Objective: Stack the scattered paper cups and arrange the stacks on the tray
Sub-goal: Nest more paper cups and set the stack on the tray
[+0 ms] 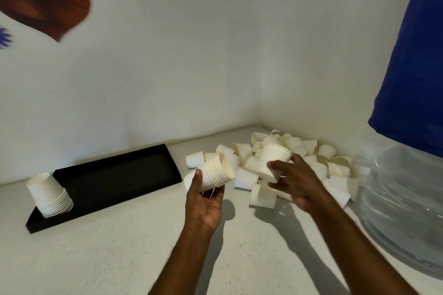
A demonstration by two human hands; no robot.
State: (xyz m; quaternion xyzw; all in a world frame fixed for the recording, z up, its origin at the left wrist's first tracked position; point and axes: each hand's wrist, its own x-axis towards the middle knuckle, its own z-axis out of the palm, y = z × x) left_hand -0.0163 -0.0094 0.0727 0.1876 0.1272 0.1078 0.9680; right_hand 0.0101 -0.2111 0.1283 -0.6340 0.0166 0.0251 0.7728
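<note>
Two loads are in my grip above the pale counter [119, 246]. My left hand [206, 201] lies palm up with its fingers curled under a nested stack of paper cups [215, 172] and its thumb pressed on the stack's side. That stack lies on its side, with the open mouths turned toward my right hand [294, 182]. The right hand is blurred, but its fingers wrap the lower part of a single cup [273, 160], which it holds tilted just beside the stack, the two apart. Behind and under that hand, the loose cups [311, 151] lie heaped in the counter's far corner where the two walls meet, most tipped on their sides and a few spilling toward the near edge. All the cups I can see are plain white outside and cream inside. The black tray [115, 175] sits on the left part of the counter, its far end close to the back wall. A finished stack [54, 196] stands on the tray's near left corner, rims down and leaning a little. At the counter's right edge stands a large clear water bottle [402, 211], touching or nearly touching the outermost loose cups, with a blue cloth [412, 55] hanging over its top.
</note>
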